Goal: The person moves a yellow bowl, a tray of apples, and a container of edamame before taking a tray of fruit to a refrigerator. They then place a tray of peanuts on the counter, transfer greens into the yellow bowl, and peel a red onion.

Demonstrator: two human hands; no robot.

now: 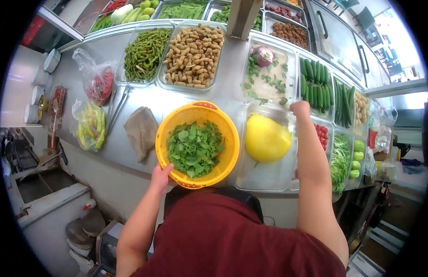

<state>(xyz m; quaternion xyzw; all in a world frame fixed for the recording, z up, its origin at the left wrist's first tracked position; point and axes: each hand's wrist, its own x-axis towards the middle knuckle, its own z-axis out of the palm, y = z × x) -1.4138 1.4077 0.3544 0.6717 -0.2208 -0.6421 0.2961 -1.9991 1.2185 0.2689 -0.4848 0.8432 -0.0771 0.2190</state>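
A yellow colander (232, 138) full of green leaves (194, 147) is at the counter's front edge. My left hand (162, 176) grips its lower left rim, the thumb over the edge. My right hand (300, 108) is at the near right corner of a clear tray (269, 64) that bears a purple-and-white vegetable (263, 56) and scattered leaves. Its fingers look bent, and what they hold, if anything, is hidden. Just left of my right forearm, a large yellow fruit or vegetable (266, 138) lies in another clear tray (251, 180).
Trays of green pods (147, 53), peanuts (194, 55) and cucumbers (317, 81) line the back and right. A brown cloth (141, 133), tongs (119, 108) and bags of red chillies (98, 85) and yellow-green peppers (90, 125) lie left. A post (243, 18) stands behind the trays.
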